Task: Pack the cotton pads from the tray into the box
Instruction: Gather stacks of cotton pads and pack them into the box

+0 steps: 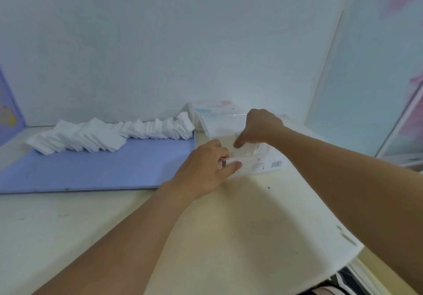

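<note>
1. The box (258,157) is my landmark: a clear plastic case on the cream table (229,214), its lid (215,109) tipped open on the far side so the mouth stays free for loading.
2. My left hand (206,168) is at the box's near-left corner, thumb and fingers curled onto the edge. I judge it is there to keep the light case from sliding while I push pads in.
3. My right hand (258,127) comes over the top of the box with fingers bent downward, the fingertips (238,144) pressing on a batch of white pads (247,151) already inside. Whether it pinches them or only pushes, I cannot tell.
4. The pads in the box seem to stand on edge, side by side, which packs more in than laying them flat.
5. The rest of the cotton pads (109,134) lie left of the box in a long overlapping row along the far edge of the blue tray (91,168), which sits just beside the box, so each trip is short.
6. With most pads on the tray, I'd say the packing is at an early stage.
</note>
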`<action>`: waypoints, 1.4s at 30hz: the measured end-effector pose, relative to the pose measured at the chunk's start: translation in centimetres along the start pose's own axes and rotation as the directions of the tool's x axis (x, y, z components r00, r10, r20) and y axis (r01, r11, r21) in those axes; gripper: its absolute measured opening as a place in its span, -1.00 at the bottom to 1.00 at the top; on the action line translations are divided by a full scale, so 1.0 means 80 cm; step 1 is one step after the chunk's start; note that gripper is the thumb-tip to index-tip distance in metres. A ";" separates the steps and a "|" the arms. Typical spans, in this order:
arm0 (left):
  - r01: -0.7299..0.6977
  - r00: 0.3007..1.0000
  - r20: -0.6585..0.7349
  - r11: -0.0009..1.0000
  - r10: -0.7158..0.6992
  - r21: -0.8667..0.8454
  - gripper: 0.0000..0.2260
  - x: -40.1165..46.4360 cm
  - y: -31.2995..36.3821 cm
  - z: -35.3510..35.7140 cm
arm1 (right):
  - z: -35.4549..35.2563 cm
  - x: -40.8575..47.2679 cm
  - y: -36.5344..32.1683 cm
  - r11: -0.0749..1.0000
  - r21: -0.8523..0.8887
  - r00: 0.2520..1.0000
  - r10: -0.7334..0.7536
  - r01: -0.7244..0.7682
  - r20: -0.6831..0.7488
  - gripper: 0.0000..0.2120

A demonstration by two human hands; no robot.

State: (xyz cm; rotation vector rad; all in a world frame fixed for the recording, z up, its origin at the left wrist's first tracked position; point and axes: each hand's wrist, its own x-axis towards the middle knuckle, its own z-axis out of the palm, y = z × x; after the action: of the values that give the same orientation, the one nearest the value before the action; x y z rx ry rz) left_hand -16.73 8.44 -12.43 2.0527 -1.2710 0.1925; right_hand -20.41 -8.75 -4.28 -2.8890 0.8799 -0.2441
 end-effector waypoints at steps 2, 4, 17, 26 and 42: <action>0.001 1.000 0.000 1.000 -0.001 -0.001 -0.63 0.000 -0.001 0.000 | 0.008 0.003 0.002 0.996 -0.081 0.994 -0.028 0.020 -0.103 -0.51; -0.003 1.000 0.005 1.000 0.003 0.003 -0.62 0.000 -0.001 -0.001 | 0.014 0.007 0.004 0.987 -0.157 0.982 -0.051 0.023 -0.180 -0.51; 0.005 1.000 0.013 1.000 -0.005 -0.005 -0.60 0.001 -0.007 -0.001 | 0.044 0.024 0.021 0.999 -0.025 0.998 0.022 -0.021 0.063 -0.10; 0.081 0.963 -0.228 0.960 -0.145 -0.269 -0.92 0.008 -0.019 -0.067 | -0.006 -0.011 -0.062 0.896 0.353 0.939 -0.163 0.270 -0.303 -0.39; 0.782 0.497 -0.427 0.604 -0.755 -0.158 -0.15 -0.126 -0.236 -0.251 | 0.124 -0.039 -0.354 0.845 0.406 0.930 -0.364 0.349 -0.042 -0.16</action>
State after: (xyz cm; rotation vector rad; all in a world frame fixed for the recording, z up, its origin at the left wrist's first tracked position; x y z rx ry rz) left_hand -1.55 33.55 -11.43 2.2385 0.0289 0.2644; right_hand -5.75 16.94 -10.10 -2.6193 0.2298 -0.3564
